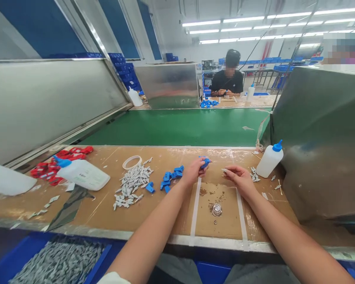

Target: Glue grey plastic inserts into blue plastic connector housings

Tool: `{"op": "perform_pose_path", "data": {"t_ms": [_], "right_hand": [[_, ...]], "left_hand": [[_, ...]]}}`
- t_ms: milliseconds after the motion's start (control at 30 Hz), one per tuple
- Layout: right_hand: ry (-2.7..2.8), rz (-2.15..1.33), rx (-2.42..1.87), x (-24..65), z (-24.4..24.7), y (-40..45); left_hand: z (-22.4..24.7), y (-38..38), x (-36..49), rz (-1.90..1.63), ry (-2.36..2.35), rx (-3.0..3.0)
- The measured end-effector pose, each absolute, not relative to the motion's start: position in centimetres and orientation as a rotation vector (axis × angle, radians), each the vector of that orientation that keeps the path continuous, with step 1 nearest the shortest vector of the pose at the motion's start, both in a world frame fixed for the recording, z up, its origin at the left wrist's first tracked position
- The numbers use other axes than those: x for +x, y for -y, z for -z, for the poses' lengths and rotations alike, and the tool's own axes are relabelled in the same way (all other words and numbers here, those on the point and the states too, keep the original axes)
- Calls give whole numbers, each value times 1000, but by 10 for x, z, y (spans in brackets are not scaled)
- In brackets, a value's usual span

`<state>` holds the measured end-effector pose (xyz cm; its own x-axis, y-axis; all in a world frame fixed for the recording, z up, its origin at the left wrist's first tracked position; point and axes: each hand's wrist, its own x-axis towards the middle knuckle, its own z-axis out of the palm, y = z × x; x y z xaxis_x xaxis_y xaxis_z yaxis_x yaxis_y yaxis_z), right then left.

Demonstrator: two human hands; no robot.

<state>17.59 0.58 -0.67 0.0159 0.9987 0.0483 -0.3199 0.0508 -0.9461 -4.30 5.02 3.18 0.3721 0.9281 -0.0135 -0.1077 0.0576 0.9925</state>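
My left hand (195,171) is closed on a blue part (205,162) above the brown work surface. To its right, my right hand (239,178) pinches a small grey piece (224,170); the two hands are apart. Several blue parts (165,181) lie left of my left forearm, beside a pile of small grey pieces (133,183). Between my forearms, a small round metal dish (217,210) rests on the surface between two white tape strips. A few more grey pieces (254,174) lie just beyond my right hand.
A white bottle with blue cap (268,161) stands at right; another bottle (84,173) lies at left near red parts (49,170). A tape roll (132,162) touches the grey pile. Beyond runs a green belt (171,126). A person (227,79) sits across it. A blue bin (102,258) sits below left.
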Motion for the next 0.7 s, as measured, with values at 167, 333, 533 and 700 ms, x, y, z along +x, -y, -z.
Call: {"op": "perform_pose_path", "data": {"t_ms": [167, 333, 533, 700], "right_hand": [[1218, -985, -989, 177, 6, -2], [1547, -623, -913, 174, -4, 8], [1444, -797, -936, 170, -4, 7], [945, -1298, -953, 170, 5, 0]], "left_hand": [[-12, -55, -23, -922, -951, 1152], [-5, -50, -25, -854, -990, 1175], [-5, -51, -25, -840, -1014, 1169], [-4, -52, -26, -878, -994, 1076]]}}
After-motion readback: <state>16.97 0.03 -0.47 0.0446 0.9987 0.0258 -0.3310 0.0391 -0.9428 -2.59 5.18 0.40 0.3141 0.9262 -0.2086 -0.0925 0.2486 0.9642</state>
